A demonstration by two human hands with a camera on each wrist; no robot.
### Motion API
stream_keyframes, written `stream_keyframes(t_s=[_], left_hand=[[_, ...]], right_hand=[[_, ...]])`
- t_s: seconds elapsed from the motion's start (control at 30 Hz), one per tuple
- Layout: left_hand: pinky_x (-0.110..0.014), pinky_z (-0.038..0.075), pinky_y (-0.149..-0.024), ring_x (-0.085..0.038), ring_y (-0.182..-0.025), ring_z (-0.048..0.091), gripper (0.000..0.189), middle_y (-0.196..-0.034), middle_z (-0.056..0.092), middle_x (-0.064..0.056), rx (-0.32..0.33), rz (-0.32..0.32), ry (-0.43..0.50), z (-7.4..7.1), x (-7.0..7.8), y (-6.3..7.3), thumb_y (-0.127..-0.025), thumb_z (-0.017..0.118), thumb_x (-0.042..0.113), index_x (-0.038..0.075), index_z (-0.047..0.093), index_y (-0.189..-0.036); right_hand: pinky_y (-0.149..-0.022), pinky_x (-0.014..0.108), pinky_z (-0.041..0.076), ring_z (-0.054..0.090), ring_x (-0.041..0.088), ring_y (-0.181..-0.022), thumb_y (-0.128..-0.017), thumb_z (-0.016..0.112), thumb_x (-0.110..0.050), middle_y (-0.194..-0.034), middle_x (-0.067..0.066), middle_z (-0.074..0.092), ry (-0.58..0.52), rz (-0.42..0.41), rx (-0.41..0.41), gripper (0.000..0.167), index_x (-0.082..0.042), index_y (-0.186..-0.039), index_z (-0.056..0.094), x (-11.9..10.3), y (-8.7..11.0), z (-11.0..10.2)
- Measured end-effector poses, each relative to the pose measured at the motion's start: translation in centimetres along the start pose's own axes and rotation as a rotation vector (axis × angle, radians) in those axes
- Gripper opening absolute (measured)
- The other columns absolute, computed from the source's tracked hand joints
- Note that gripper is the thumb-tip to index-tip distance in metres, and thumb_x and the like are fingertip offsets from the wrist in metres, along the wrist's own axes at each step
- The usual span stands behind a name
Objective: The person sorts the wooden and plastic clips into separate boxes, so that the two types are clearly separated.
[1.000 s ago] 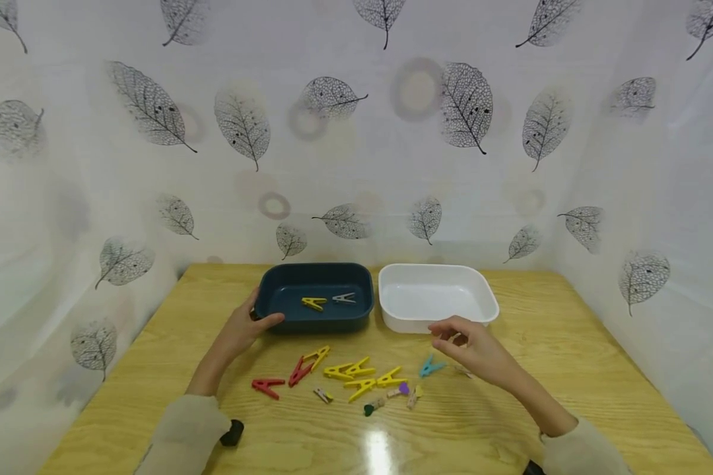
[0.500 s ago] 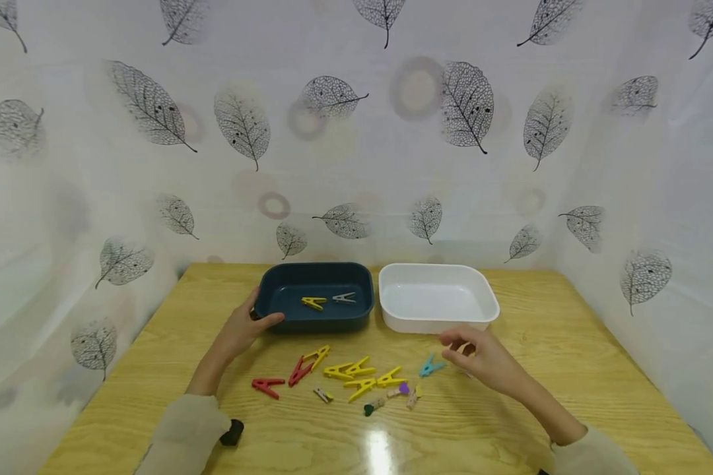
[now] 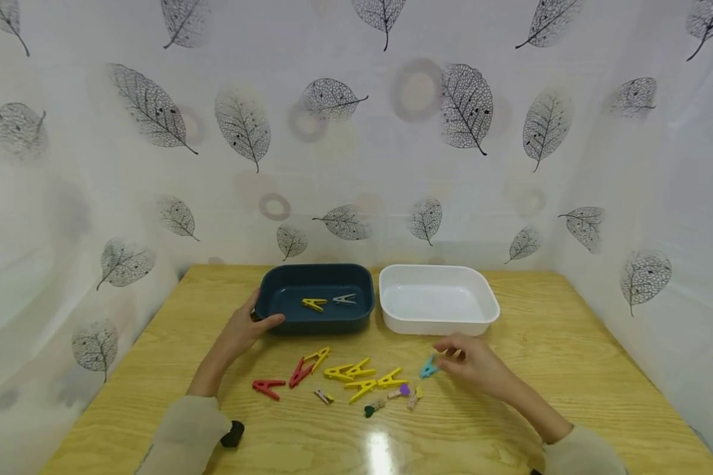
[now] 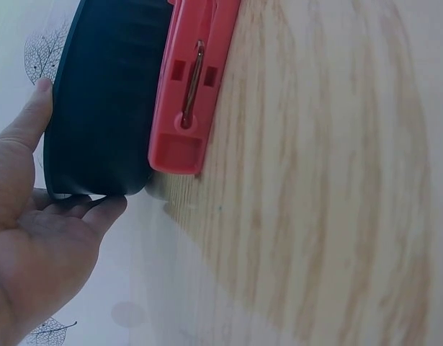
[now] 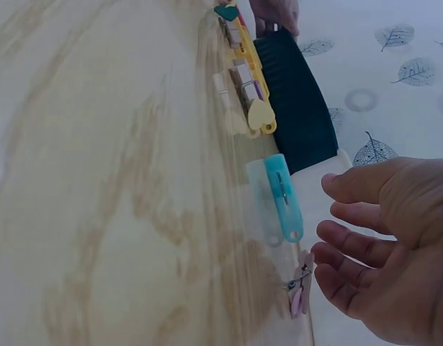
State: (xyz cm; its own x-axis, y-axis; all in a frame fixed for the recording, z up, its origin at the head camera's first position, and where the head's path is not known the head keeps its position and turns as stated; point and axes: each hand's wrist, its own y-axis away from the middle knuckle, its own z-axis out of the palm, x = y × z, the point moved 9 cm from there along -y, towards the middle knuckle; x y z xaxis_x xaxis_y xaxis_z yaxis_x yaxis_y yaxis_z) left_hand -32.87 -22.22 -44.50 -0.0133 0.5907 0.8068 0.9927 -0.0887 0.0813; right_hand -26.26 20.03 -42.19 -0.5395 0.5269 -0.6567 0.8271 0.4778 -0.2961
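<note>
To the right, a white rectangular tray [image 3: 430, 326]; left, a dark-blue rectangular tray [image 3: 321, 326] containing yellow [image 3: 313, 304] and grey clothespins [image 3: 344, 299], gripped by the left hand [image 3: 243, 330]. Nearer, the right hand [image 3: 475, 365], holding nothing, adjoins a light-blue plastic clothespin [image 3: 428, 367] slanting near-left to far-right.

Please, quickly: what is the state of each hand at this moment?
Left hand: closed on the end of the dark tray.
Right hand: open, holding nothing, near the blue clothespin.
</note>
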Motion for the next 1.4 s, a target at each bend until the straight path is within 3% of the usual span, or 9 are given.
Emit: stream_keyframes(t_s=[0.37, 0.6, 0.97, 1.4], left_hand=[[-0.064, 0.019, -0.120, -0.049, -0.153, 0.010, 0.100, -0.169, 0.006, -0.027, 0.003, 0.006, 0.010, 0.0, 0.0, -0.2, -0.101, 0.068, 0.041, 0.002, 0.002, -0.165], [-0.063, 0.018, -0.121, -0.048, -0.154, 0.010, 0.099, -0.169, 0.006, -0.027, 0.003, 0.010, 0.012, 0.0, 0.1, -0.2, -0.102, 0.067, 0.040, 0.001, 0.002, -0.165], [-0.065, 0.020, -0.120, -0.049, -0.154, 0.010, 0.099, -0.170, 0.005, -0.027, -0.004, 0.009, 0.017, 0.0, -0.1, -0.1, -0.102, 0.067, 0.041, 0.002, 0.001, -0.165], [-0.064, 0.019, -0.120, -0.048, -0.154, 0.009, 0.099, -0.170, 0.004, -0.027, -0.007, 0.006, 0.021, 0.0, -0.2, -0.1, -0.102, 0.067, 0.040, 0.002, 0.000, -0.165]], right_hand=[[-0.074, 0.029, 0.056, 0.062, 0.019, -0.087, -0.086, 0.082, -0.005, -0.101, 0.006, 0.070, 0.086, 0.015, -0.024, 0.030, 0.004, -0.113, 0.073, 0.5, -0.4, 0.9], [-0.080, 0.030, 0.055, 0.061, 0.016, -0.094, -0.082, 0.083, -0.001, -0.109, 0.007, 0.071, 0.141, 0.000, -0.060, 0.032, 0.002, -0.113, 0.074, 0.6, -0.4, 1.6], [-0.099, 0.054, 0.051, 0.062, 0.035, -0.115, -0.085, 0.082, -0.005, -0.117, 0.007, 0.071, 0.209, 0.042, -0.098, 0.030, -0.001, -0.115, 0.075, 0.6, -0.3, 2.0], [-0.096, 0.049, 0.053, 0.063, 0.027, -0.108, -0.086, 0.084, -0.012, -0.110, -0.001, 0.069, 0.202, 0.039, -0.096, 0.021, -0.008, -0.105, 0.077, 0.5, -0.4, 2.0]])
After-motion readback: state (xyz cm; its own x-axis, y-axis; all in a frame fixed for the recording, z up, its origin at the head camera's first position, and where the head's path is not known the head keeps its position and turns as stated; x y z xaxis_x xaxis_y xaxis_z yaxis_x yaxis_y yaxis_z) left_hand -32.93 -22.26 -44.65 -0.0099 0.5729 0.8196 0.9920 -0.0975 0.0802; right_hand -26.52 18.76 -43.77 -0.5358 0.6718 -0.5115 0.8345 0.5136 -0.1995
